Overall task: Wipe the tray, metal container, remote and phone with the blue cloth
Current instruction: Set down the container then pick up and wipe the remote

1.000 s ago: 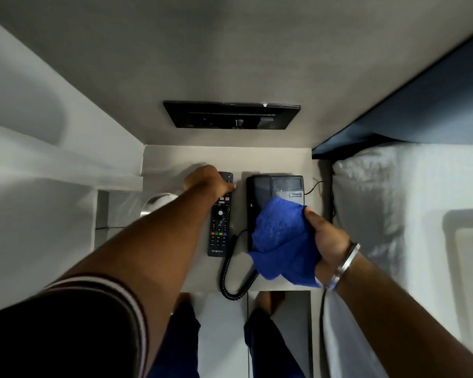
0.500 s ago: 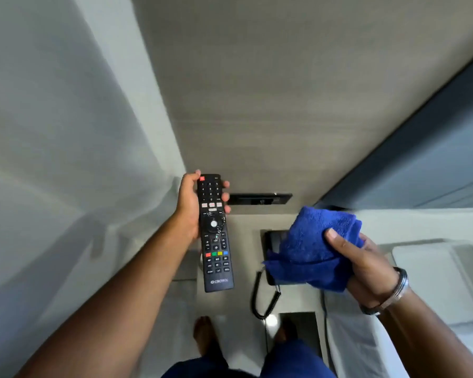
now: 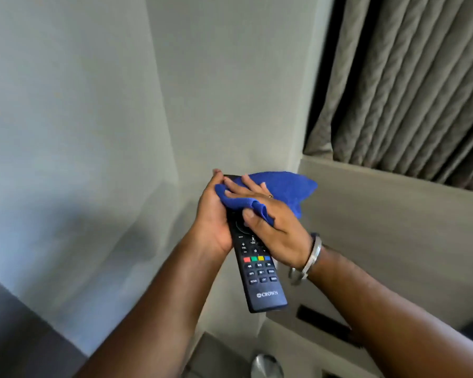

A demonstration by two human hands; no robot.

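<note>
The black remote (image 3: 260, 271) is held up in front of the wall, buttons facing me, its lower end with the brand name pointing toward me. My left hand (image 3: 212, 216) grips its upper half from the left side. My right hand (image 3: 271, 222) presses the blue cloth (image 3: 281, 186) flat onto the remote's top end, fingers spread over the cloth. Part of the cloth sticks out to the right behind my fingers. A rounded metal container (image 3: 265, 365) shows at the bottom edge. The phone and the tray are out of view.
A pale wall fills the left and centre. Grey pleated curtains (image 3: 410, 77) hang at the upper right above a beige panel (image 3: 393, 227). A dark wall socket plate (image 3: 325, 326) sits low on that panel, behind my right forearm.
My left hand has lifted the remote off the bedside table and raised it. My right hand brought the cloth over from the phone onto the remote's top. The view has swung upward.
</note>
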